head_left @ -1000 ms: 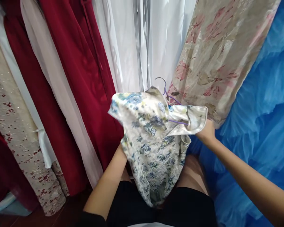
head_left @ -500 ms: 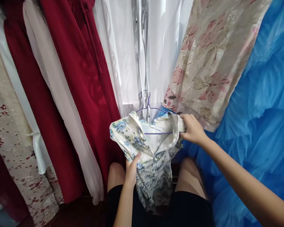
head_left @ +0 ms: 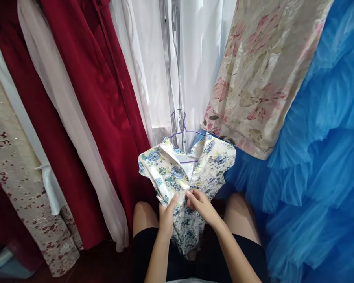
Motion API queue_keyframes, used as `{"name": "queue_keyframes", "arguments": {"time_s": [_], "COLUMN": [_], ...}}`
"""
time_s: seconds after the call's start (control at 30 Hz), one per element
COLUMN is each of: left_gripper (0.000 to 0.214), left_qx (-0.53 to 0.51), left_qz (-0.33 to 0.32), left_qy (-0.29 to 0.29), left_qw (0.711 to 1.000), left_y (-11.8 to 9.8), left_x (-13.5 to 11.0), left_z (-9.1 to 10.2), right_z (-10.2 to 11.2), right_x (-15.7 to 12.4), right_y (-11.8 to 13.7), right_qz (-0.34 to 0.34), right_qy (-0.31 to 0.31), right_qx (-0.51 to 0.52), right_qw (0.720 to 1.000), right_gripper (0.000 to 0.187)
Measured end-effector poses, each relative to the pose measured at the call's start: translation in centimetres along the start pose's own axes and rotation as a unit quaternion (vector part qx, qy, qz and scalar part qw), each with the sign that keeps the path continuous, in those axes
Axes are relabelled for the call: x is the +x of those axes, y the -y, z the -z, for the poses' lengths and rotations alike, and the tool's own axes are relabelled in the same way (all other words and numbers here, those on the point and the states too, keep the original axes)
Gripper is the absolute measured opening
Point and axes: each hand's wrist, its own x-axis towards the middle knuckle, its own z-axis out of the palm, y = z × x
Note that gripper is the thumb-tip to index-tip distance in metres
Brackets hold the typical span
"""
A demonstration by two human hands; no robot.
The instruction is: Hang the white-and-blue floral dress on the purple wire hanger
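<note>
A white garment with blue flowers and a V neck, perhaps a dress (head_left: 153, 161), hangs on a purple wire hanger (head_left: 191, 132) in front of me. Both its shoulders lie over the hanger. My left hand (head_left: 166, 216) grips the garment's left side at chest height, thumb on top of the cloth. At the bottom of the V neck, my right hand (head_left: 201, 204) pinches the fabric between thumb and fingers. The lower part of the garment drops between my knees and is partly hidden by my hands.
Long dark red dresses (head_left: 91, 78) and a pale pink one (head_left: 59, 90) hang to the left. White cloth (head_left: 150, 59) with grey ribbons (head_left: 178, 78) hangs behind the hanger. A beige floral garment (head_left: 253, 78) and blue ruffled tulle (head_left: 321, 169) fill the right side.
My right hand has left the garment's right shoulder and moved down and left to the neckline. That shoulder now lies spread over the hanger. My left hand keeps its hold.
</note>
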Motion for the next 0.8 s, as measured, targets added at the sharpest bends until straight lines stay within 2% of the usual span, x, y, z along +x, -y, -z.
{"name": "queue_keyframes", "arguments": {"time_s": [0.1,0.17,0.23,0.27,0.3,0.33,0.37,0.43,0.5,0.57,0.63,0.7,0.8], "left_gripper": [0.053,0.056,0.064,0.067,0.067,0.064,0.055,0.026,0.008,0.009,0.013,0.023,0.040], "left_qx": [0.024,0.053,0.111,0.151,0.198,0.248,0.293,0.355,0.393,0.435,0.495,0.559,0.632], "left_qz": [0.003,-0.035,-0.131,-0.190,-0.243,-0.277,-0.286,-0.245,-0.202,-0.204,-0.218,-0.217,-0.205], "left_qy": [0.006,-0.037,-0.125,-0.163,-0.174,-0.152,-0.102,0.031,0.109,0.145,0.195,0.253,0.307], "left_qw": [1.000,0.997,0.977,0.956,0.934,0.916,0.907,0.902,0.891,0.865,0.818,0.760,0.682], "left_y": [-0.2,-0.3,-0.2,0.0,0.3,0.7,1.3,2.5,3.3,3.3,2.4,0.9,-1.1], "left_x": [-0.3,-0.5,-1.0,-1.2,-1.5,-1.7,-1.9,-2.1,-2.1,-1.9,-1.8,-1.8,-2.1], "left_z": [-0.1,0.1,0.3,0.3,0.3,0.1,-0.1,-1.0,-2.1,-3.1,-3.9,-4.3,-4.6], "right_z": [-0.1,0.2,0.5,0.6,0.7,0.8,0.8,0.8,1.0,1.5,2.3,3.3,4.0], "right_x": [0.8,0.4,-0.5,-0.9,-1.3,-1.6,-1.9,-2.4,-2.6,-2.4,-1.1,1.3,6.1], "right_y": [0.4,0.7,0.9,1.0,1.1,1.2,1.4,1.8,2.1,2.6,3.9,6.3,11.1], "right_qz": [0.032,0.024,-0.010,-0.027,-0.040,-0.047,-0.050,-0.054,-0.059,-0.058,-0.044,-0.015,0.051], "right_qy": [-0.006,-0.034,-0.049,-0.047,-0.041,-0.032,-0.023,-0.012,-0.023,-0.060,-0.104,-0.133,-0.148], "right_qx": [-0.002,0.010,0.040,0.052,0.060,0.063,0.060,0.047,0.043,0.056,0.082,0.098,0.095], "right_qw": [0.999,0.999,0.998,0.997,0.997,0.996,0.997,0.997,0.997,0.995,0.990,0.986,0.983], "right_gripper": [0.038,0.037,0.035,0.033,0.031,0.028,0.025,0.022,0.023,0.027,0.030,0.030,0.026]}}
